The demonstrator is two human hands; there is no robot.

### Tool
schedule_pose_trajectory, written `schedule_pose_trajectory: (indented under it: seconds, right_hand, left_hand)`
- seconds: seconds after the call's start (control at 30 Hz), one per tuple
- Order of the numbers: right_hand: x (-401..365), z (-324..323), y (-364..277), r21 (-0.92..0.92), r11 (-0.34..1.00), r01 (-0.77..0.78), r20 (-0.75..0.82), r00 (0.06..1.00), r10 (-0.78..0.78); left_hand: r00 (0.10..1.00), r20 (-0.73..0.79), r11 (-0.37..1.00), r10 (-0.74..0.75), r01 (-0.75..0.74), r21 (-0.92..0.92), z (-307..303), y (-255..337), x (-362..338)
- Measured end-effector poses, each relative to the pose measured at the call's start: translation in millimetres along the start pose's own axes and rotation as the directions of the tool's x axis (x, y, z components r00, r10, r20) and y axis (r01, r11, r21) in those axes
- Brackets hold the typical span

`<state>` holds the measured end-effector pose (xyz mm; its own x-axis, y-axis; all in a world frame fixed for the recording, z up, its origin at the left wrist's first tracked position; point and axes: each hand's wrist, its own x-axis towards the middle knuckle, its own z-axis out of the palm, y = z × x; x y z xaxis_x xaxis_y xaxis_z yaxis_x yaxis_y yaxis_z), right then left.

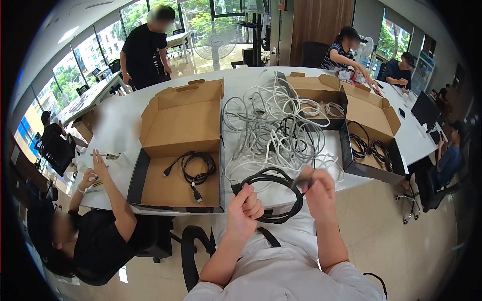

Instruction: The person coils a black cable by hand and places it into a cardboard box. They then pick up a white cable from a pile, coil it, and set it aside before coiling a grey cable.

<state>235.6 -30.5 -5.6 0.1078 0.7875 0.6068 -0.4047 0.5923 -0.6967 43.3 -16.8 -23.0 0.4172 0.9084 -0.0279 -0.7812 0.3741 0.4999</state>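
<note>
Black cable [282, 219], wound in a loose coil, hangs between my two hands, above the middle of the near edge of the white surface [334, 145]. My left hand [245, 210] is clenched around the left side of the coil, with a connector [235, 187] poking out above the fingers. My right hand [320, 193] grasps a dark part of the cable at the coil's upper right; motion blur hides its exact shape.

Just beyond the coil, a tangle of white, grey and black cords [273, 133] spreads toward the far edge. To its left, an open cardboard box [181, 123] reaches the near edge, one coiled black cord [201, 177] lying inside. To the right of the tangle, a second open box [374, 116] holds two black bundles [370, 149]. Behind that, a third box [306, 94] contains pale cords [334, 109].

A seated person [95, 236] raises both hands by the near left corner. Another person [150, 50] stands past the far edge.
</note>
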Motion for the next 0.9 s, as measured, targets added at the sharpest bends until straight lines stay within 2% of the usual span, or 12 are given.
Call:
schedule_pose_trajectory:
  seconds: [0.07, 0.1, 0.2, 0.23, 0.3, 0.33, 0.37, 0.47, 0.57, 0.63, 0.83, 0.9]
  right_hand:
    - [4, -6, -10, -0.279, 0.959, 0.051, 0.304, 0.952, 0.038]
    - [1, -5, -13, -0.274, 0.960, -0.062, 0.229, 0.965, 0.128]
    - [3, 4, -22, -0.312, 0.950, -0.029, 0.265, 0.957, 0.116]
    - [-1, 0, -20, -0.213, 0.968, -0.132, 0.277, 0.942, 0.189]
    - [-5, -5, -20, -0.107, 0.975, -0.197, 0.347, 0.911, 0.222]
    - [-7, -6, -17, -0.043, 0.985, -0.166, 0.335, 0.927, 0.170]
    - [-4, -5, -21, -0.066, 0.979, -0.191, 0.352, 0.914, 0.202]
    - [-8, -8, -20, -0.139, 0.967, -0.212, 0.231, 0.943, 0.240]
    - [-8, -7, -5, -0.141, 0.975, -0.172, 0.142, 0.971, 0.191]
    - [-2, -6, 2, -0.201, 0.953, -0.228, 0.101, 0.963, 0.252]
    - [5, 36, 17, -0.283, 0.910, -0.302, -0.155, 0.951, 0.267]
    - [3, 34, 22, -0.338, 0.887, -0.315, -0.153, 0.948, 0.279]
  left_hand:
    - [1.000, -0.018, 1.000, 0.013, -0.013, 0.014, -1, 1, 0]
    - [1.000, -0.012, 0.999, 0.028, -0.028, 0.022, -2, 0, 0]
    - [0.994, -0.083, 0.992, 0.072, -0.063, 0.110, -2, 3, -5]
    - [0.993, -0.081, 0.990, 0.084, -0.074, 0.124, 0, 3, -8]
    - [0.993, -0.048, 0.980, 0.108, -0.098, 0.175, -2, 1, -10]
    - [0.993, -0.019, 0.971, 0.114, -0.107, 0.213, -6, 0, -9]
    - [0.992, 0.008, 0.953, 0.128, -0.125, 0.276, -5, 2, -11]
    - [0.976, 0.034, 0.863, 0.213, -0.204, 0.462, 12, 4, -22]
    - [0.965, 0.045, 0.802, 0.260, -0.242, 0.546, 17, 5, -31]
    - [0.940, 0.104, 0.721, 0.326, -0.318, 0.615, 11, -2, -28]
    - [0.923, 0.085, 0.727, 0.376, -0.350, 0.591, 2, -6, -32]
    - [0.900, 0.085, 0.698, 0.427, -0.387, 0.602, 2, 2, -34]
